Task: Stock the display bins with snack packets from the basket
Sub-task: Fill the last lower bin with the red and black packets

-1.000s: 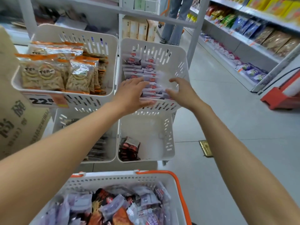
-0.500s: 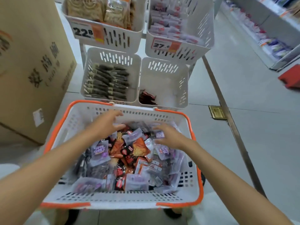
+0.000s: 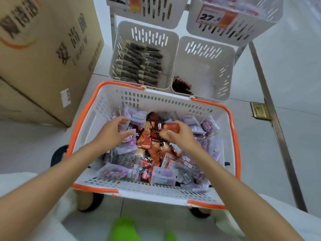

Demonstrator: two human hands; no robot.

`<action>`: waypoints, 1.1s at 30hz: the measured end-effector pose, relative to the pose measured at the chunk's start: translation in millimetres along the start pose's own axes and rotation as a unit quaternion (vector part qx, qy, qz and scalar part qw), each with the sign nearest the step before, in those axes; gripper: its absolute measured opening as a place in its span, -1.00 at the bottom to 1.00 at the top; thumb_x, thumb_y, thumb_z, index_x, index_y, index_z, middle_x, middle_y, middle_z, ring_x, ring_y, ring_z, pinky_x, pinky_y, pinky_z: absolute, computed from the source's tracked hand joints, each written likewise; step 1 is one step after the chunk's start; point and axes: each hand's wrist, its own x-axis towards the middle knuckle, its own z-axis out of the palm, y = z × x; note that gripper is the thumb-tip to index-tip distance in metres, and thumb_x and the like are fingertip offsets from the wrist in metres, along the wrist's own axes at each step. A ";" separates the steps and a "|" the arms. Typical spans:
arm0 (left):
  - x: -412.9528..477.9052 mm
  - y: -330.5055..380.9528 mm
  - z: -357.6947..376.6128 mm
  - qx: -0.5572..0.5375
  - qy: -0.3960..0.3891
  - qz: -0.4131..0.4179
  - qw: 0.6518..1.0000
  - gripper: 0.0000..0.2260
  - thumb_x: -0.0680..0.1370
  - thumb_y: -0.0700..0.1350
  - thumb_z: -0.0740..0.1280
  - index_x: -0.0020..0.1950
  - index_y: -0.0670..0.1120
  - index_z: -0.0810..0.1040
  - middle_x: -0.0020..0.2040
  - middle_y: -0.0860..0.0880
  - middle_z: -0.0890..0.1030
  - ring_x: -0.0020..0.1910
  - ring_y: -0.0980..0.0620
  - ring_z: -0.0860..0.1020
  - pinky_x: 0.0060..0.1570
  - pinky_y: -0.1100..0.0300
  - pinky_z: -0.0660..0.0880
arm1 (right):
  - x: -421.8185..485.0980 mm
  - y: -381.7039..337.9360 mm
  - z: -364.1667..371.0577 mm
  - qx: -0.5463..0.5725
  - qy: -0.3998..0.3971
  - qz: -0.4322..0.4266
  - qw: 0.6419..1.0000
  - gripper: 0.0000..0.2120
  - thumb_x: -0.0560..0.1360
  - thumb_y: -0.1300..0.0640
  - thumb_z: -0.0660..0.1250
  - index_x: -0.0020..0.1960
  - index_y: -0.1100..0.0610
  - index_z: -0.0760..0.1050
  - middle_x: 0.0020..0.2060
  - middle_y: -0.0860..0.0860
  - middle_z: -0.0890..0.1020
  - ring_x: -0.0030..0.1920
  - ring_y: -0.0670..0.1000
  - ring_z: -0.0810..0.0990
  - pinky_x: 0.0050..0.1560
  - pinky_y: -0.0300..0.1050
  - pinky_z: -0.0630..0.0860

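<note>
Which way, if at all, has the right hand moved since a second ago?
Yes. The right hand dropped from the upper bin with the 27 price tag down into the basket, where it grips a red packet.

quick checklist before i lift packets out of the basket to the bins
1. Right hand grip on orange packet: ok, fingers curl round it.
2. Left hand grip on purple packet: cannot tell, blurred.
3. Room in lower right bin: ok, only a few red packets in one corner.
4. Room in lower left bin: not ok, nearly full of dark packets.
5. Basket stock: ok, many packets inside.
</note>
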 end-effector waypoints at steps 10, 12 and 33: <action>-1.3 16.9 14.8 -0.291 0.025 -0.125 0.948 -0.75 0.50 -0.33 0.44 0.17 -0.28 0.56 -0.03 -0.22 0.64 -0.12 -0.10 0.64 -0.18 0.23 0.65 | -0.3 1.5 -1.2 -0.263 -0.287 -0.044 0.920 -0.45 0.50 0.13 0.42 0.46 0.04 0.39 0.22 0.07 0.61 0.25 0.08 0.54 0.18 -0.05 0.46; -0.5 8.2 8.7 -0.290 0.031 -0.132 0.947 -0.77 0.50 -0.29 0.45 0.14 -0.23 0.58 -0.06 -0.17 0.65 -0.17 -0.03 0.62 -0.27 0.29 0.60 | -5.4 24.2 12.4 -0.443 -0.303 -0.066 0.841 -0.35 0.50 0.13 0.35 0.55 0.02 0.24 0.27 0.16 0.54 0.38 0.20 0.37 0.26 -0.01 0.33; 18.7 50.3 -2.4 -0.518 -0.005 -0.155 0.841 -0.53 0.63 0.16 0.17 0.44 -0.09 0.33 0.26 -0.17 0.60 0.17 -0.16 0.63 -0.08 -0.06 0.64 | -36.0 -85.2 -3.4 -0.047 0.105 -0.290 0.950 -0.73 0.53 0.26 0.38 0.22 0.17 0.61 0.11 -0.02 0.67 0.08 -0.09 0.63 0.13 -0.14 0.57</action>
